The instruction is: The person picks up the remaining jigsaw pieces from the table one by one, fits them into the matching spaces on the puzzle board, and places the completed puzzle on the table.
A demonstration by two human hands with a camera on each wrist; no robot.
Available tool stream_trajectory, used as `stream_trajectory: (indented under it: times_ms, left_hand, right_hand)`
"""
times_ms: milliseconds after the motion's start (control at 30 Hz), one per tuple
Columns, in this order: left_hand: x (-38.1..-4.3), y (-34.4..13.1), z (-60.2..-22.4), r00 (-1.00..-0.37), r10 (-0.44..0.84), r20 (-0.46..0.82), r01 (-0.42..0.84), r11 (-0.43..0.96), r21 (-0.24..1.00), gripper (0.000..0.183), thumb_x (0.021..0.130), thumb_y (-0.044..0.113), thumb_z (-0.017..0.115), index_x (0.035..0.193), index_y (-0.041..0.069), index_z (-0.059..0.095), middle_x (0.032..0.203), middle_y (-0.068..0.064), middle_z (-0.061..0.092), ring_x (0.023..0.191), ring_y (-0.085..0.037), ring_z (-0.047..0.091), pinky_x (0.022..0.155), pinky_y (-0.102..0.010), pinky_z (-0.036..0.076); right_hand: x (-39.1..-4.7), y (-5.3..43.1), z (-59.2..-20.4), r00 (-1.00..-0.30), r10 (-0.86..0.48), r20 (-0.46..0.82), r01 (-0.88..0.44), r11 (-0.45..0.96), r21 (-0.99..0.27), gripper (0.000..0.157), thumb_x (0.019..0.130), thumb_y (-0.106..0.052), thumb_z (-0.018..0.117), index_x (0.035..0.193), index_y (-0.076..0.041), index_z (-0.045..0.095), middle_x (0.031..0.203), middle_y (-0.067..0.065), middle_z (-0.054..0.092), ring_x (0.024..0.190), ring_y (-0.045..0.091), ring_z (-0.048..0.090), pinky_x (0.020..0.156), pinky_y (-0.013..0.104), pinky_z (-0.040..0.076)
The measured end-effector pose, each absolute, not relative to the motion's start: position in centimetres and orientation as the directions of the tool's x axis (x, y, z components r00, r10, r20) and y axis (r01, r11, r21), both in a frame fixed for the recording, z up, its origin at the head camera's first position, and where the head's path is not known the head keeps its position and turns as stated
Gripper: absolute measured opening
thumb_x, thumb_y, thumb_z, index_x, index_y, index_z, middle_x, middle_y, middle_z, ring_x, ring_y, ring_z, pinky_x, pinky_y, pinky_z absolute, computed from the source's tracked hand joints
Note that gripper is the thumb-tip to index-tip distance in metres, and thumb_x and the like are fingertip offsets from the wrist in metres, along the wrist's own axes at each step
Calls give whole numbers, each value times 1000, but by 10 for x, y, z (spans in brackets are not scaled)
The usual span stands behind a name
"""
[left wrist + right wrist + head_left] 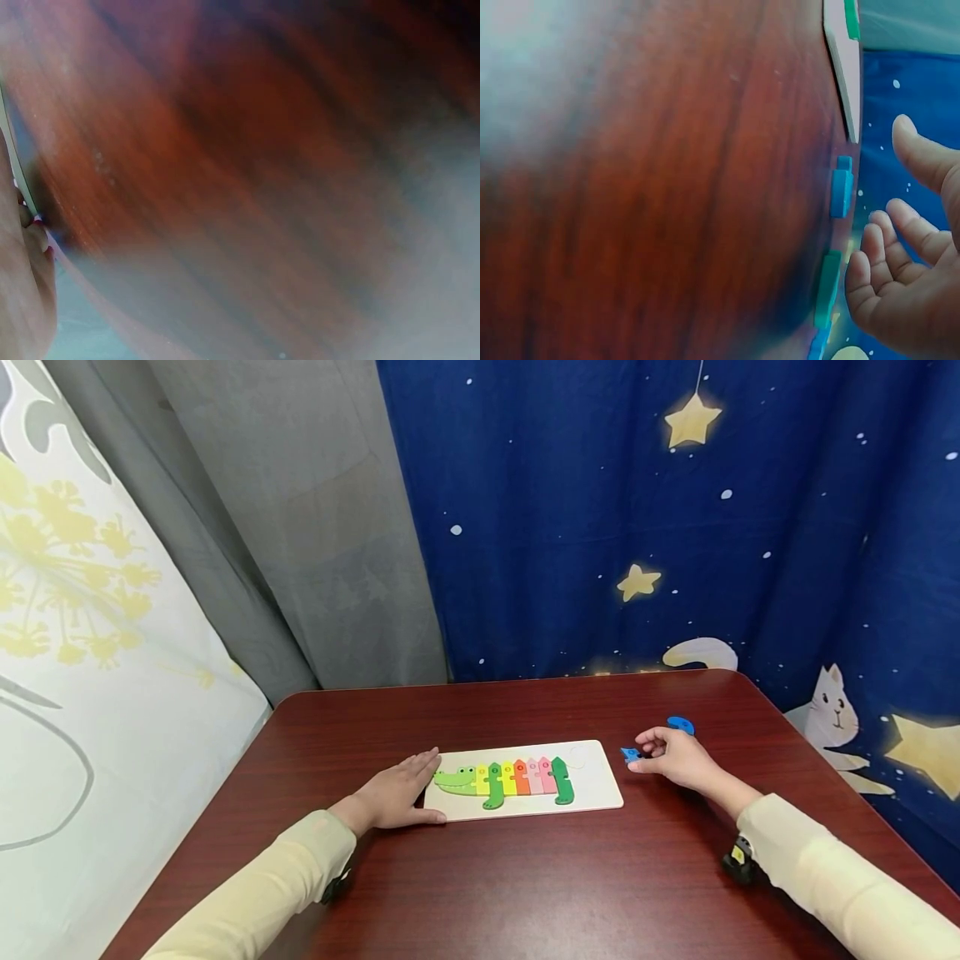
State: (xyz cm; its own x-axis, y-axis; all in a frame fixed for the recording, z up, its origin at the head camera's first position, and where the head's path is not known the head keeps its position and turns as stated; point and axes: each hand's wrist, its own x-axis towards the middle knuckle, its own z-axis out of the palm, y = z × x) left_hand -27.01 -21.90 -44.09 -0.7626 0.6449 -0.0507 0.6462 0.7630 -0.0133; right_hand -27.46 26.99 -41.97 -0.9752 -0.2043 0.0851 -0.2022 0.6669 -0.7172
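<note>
A pale wooden puzzle board (pixel 596 781) lies on the table with a crocodile (pixel 520 778) of green, yellow, orange and pink pieces in it. Over the board's left end rests my left hand (pixel 397 789), thumb along the near edge. To the right of the board, my right hand (pixel 681 760) hovers above a small blue puzzle piece (pixel 630 754), thumb and fingers apart. The right wrist view shows a gap between that hand (pixel 911 277) and the blue piece. A teal piece (pixel 827 289) lies beside it there, hidden in the head view. A curved blue piece (pixel 681 724) sits beyond the hand.
The dark red wooden table (pixel 517 877) has rounded far corners. Behind it hang a blue starry curtain (pixel 562 527) and a grey one (pixel 322 527). A white patterned cloth (pixel 97 735) hangs at the left.
</note>
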Motion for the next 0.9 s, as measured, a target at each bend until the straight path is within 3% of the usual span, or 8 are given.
stream_trajectory:
  times_ms: [233, 900]
  left_hand:
    - [-270, -219, -440, -764, 643, -52, 644, 765, -17, 109, 83, 83, 34, 153, 0, 22, 159, -16, 18, 145, -27, 20, 115, -41, 22]
    - [-269, -218, -439, -765, 642, -51, 643, 766, -7, 109, 83, 83, 35, 153, 0, 22, 159, -16, 19, 145, -27, 20, 114, -42, 22]
  right_hand:
    - [-271, 268, -425, -986, -151, 67, -154, 703, -694, 51, 76, -25, 85, 110, 7, 62, 95, 14, 64, 85, 25, 58, 71, 32, 49]
    - [-263, 264, -428, -996, -83, 30, -83, 762, -643, 53, 74, -26, 86, 106, 7, 61, 90, 12, 63, 84, 26, 57, 72, 39, 47]
